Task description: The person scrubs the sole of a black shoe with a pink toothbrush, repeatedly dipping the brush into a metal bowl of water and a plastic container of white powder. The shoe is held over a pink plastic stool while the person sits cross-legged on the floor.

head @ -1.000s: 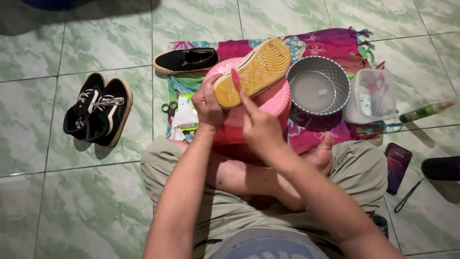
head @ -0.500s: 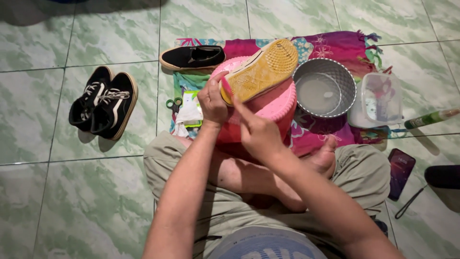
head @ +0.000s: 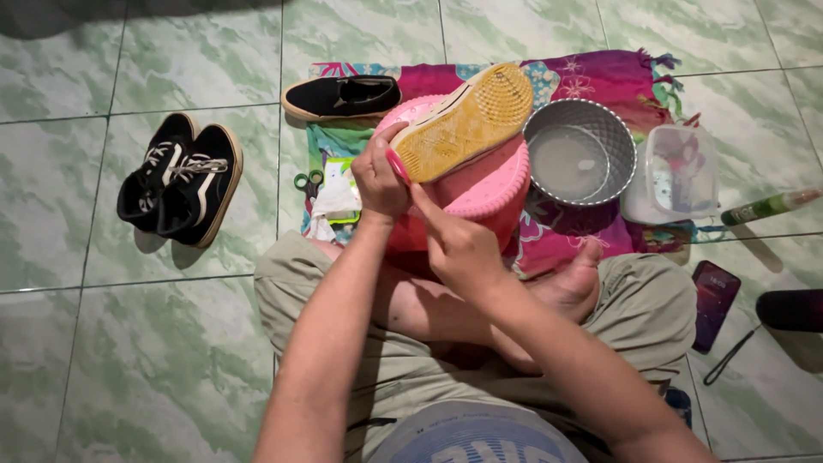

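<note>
View: head camera, looking down at a person seated cross-legged on a green tiled floor.
Left hand [head: 377, 180]: at centre frame, closed around the heel end of a shoe [head: 467, 124], holding it sole-up.
Right hand [head: 459, 249]: just below the shoe, fingers gathered on a slim pink tool [head: 397, 165] laid against the sole's lower left edge; the grip itself is partly hidden, so how tightly it pinches cannot be told.
Shoe: tan rubber sole facing the camera, tilted toward the upper right, held above a pink basin [head: 480, 184].
Basin: centre, resting on a patterned cloth [head: 600, 77] that spans the upper right.
Bowl [head: 579, 154]: metal, right of the basin, with cloudy water inside.
Clear tub [head: 673, 176]: further right, holding small items too blurred to name.
Single black shoe [head: 343, 97]: upper centre, on the cloth's left edge.
Pair of black shoes [head: 180, 184]: left of frame, on bare tile, well apart from the cloth.
Scissors [head: 309, 182]: green-handled, beside a white rag [head: 334, 204], left of the basin.
Progress: judging by the scene, sole cleaning is under way on one shoe; the sole looks yellowed yet, and three other shoes lie untouched.
</note>
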